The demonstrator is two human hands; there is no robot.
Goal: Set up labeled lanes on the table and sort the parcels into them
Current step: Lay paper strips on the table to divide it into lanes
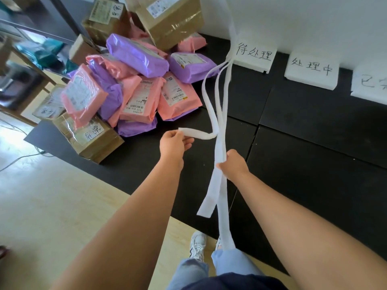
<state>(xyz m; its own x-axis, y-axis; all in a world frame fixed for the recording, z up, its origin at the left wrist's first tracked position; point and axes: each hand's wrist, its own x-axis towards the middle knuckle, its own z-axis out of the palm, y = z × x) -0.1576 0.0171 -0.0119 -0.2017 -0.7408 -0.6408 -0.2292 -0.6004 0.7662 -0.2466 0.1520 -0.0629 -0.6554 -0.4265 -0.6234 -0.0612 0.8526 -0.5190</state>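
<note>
Several long white foam strips hang over the black table. My left hand pinches the end of one strip, which bends toward it. My right hand grips the other strips in a bundle; their loose ends dangle below it past the table's front edge. Three white foam label signs with handwritten characters lean on the wall at the back: one, a second, and a third cut off at the right. A heap of pink and purple parcels lies at the table's left.
Brown cardboard boxes sit in and around the heap, one at the near left corner and a big one on top at the back. A wooden-framed shelf stands to the left. Light wood floor lies below.
</note>
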